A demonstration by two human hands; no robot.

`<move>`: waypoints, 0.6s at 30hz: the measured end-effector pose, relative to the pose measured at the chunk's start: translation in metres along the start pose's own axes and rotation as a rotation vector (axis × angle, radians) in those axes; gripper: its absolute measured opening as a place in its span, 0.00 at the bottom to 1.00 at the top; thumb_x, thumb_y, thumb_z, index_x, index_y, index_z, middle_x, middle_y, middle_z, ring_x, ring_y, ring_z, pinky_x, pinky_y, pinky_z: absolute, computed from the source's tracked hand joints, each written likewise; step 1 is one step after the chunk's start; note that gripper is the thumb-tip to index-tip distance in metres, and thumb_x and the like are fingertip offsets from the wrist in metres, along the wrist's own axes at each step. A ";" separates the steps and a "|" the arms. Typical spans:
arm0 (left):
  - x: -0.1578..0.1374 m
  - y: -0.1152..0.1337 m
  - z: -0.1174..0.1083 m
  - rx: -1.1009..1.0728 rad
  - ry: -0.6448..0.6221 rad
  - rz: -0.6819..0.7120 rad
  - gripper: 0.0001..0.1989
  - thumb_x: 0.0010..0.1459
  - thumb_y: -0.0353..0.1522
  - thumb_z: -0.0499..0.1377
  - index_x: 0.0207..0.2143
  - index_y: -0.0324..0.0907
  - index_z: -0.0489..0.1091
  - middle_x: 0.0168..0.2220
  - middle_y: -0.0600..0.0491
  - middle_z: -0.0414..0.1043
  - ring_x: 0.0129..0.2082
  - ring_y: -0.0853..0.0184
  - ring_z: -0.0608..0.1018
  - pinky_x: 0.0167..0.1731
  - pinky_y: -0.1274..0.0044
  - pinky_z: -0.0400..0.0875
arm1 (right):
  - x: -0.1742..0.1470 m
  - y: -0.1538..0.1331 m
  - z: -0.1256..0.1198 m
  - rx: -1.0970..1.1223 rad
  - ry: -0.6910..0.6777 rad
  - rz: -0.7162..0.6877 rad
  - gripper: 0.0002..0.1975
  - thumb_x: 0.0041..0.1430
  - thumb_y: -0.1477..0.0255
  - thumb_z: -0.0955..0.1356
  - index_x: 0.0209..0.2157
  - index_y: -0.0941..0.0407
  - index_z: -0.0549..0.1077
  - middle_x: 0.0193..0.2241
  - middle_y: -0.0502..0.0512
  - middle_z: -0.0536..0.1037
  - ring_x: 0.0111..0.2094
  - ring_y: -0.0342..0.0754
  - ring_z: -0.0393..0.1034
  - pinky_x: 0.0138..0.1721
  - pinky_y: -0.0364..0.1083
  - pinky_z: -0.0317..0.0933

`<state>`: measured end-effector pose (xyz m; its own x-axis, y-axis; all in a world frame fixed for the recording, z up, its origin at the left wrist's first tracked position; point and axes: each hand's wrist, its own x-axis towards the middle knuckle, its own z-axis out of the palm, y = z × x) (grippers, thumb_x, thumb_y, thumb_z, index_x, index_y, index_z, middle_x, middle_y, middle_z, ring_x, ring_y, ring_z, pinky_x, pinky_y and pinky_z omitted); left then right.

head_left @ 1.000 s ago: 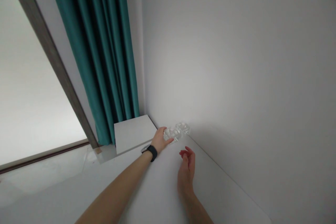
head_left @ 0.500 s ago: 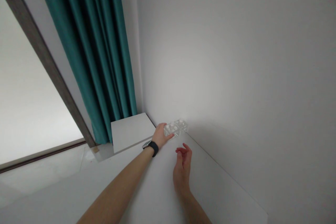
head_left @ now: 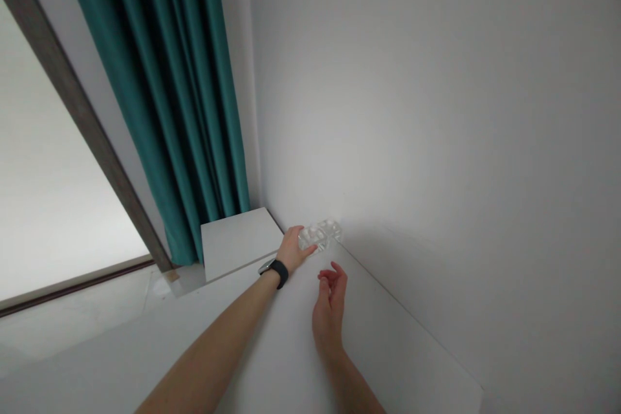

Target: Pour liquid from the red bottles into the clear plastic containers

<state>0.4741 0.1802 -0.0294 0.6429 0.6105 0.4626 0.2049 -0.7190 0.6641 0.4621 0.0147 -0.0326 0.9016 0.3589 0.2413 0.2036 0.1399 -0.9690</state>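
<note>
A clear plastic box with several compartments [head_left: 322, 235] lies at the far corner of the white tabletop [head_left: 286, 349], close against the wall. My left hand [head_left: 292, 250], with a dark-banded watch [head_left: 276, 272] on its wrist, grips the near left end of the box, thumb along the near side and fingers round the far side. What the compartments hold is too small to tell. Nearer to me, my right hand [head_left: 330, 307] hovers apart from the box. Its fingers are loosely curled and apart from the thumb, and nothing shows between them.
A white wall [head_left: 412, 110] runs along the table's right and far side. Left of the box stands a lower white cabinet or side table [head_left: 240, 239]. Beyond it hang green curtains [head_left: 179, 110] next to a brown-framed window or door [head_left: 87, 123]. Shiny floor tiles [head_left: 121, 297] show at left.
The whole view has shifted slightly, so everything sits a little further left. My left hand keeps its grip on the box, and my right hand keeps its loose curl.
</note>
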 end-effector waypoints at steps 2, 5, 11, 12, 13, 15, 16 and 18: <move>0.000 -0.001 0.000 0.002 0.002 0.002 0.26 0.51 0.35 0.67 0.50 0.39 0.64 0.44 0.47 0.69 0.48 0.54 0.73 0.46 0.65 0.70 | 0.000 0.000 0.001 0.007 0.008 -0.001 0.17 0.63 0.64 0.59 0.52 0.53 0.60 0.39 0.55 0.70 0.43 0.50 0.66 0.47 0.49 0.59; -0.001 -0.002 0.000 0.001 0.002 0.006 0.26 0.51 0.35 0.68 0.50 0.38 0.64 0.44 0.46 0.69 0.48 0.54 0.73 0.46 0.65 0.70 | 0.000 0.001 0.001 0.021 0.024 0.002 0.17 0.63 0.64 0.59 0.52 0.53 0.60 0.39 0.54 0.70 0.43 0.49 0.66 0.46 0.49 0.59; -0.002 -0.002 -0.001 -0.009 0.007 0.010 0.26 0.50 0.34 0.68 0.50 0.40 0.64 0.44 0.47 0.70 0.46 0.56 0.74 0.45 0.66 0.71 | 0.000 0.002 0.001 0.047 0.038 0.004 0.18 0.63 0.65 0.59 0.53 0.53 0.60 0.39 0.54 0.70 0.43 0.49 0.67 0.46 0.49 0.59; -0.002 -0.002 -0.001 -0.011 0.007 0.009 0.26 0.50 0.34 0.68 0.50 0.40 0.64 0.44 0.48 0.70 0.46 0.56 0.74 0.45 0.66 0.71 | 0.000 0.002 0.001 0.048 0.038 0.003 0.17 0.63 0.65 0.59 0.53 0.53 0.60 0.39 0.54 0.70 0.43 0.49 0.66 0.46 0.49 0.59; -0.002 -0.002 -0.001 -0.012 0.007 0.008 0.26 0.50 0.34 0.68 0.50 0.40 0.64 0.44 0.48 0.70 0.46 0.56 0.74 0.45 0.66 0.71 | 0.000 0.002 0.001 0.048 0.038 0.003 0.17 0.63 0.65 0.59 0.53 0.53 0.60 0.39 0.54 0.70 0.43 0.49 0.66 0.46 0.49 0.59; -0.001 -0.002 -0.001 -0.016 0.007 0.003 0.27 0.49 0.34 0.68 0.50 0.40 0.64 0.44 0.48 0.69 0.46 0.56 0.73 0.45 0.66 0.71 | 0.000 0.001 0.001 0.046 0.036 0.001 0.17 0.63 0.65 0.59 0.53 0.53 0.60 0.39 0.54 0.69 0.43 0.49 0.66 0.46 0.49 0.59; -0.001 -0.001 -0.001 -0.019 0.007 0.001 0.27 0.49 0.34 0.69 0.50 0.40 0.64 0.43 0.48 0.69 0.46 0.56 0.73 0.45 0.66 0.71 | 0.000 0.001 0.001 0.044 0.036 0.000 0.17 0.63 0.65 0.59 0.52 0.53 0.60 0.39 0.54 0.69 0.43 0.49 0.66 0.46 0.49 0.59; -0.001 -0.001 -0.001 -0.025 0.006 -0.006 0.27 0.49 0.34 0.69 0.50 0.40 0.64 0.44 0.48 0.69 0.47 0.56 0.73 0.46 0.66 0.71 | 0.000 0.001 0.001 0.040 0.035 -0.005 0.17 0.63 0.65 0.59 0.52 0.53 0.60 0.39 0.54 0.69 0.43 0.49 0.66 0.46 0.49 0.59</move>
<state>0.4728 0.1810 -0.0297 0.6374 0.6169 0.4617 0.1905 -0.7067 0.6814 0.4619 0.0161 -0.0330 0.9137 0.3256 0.2431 0.1929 0.1789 -0.9648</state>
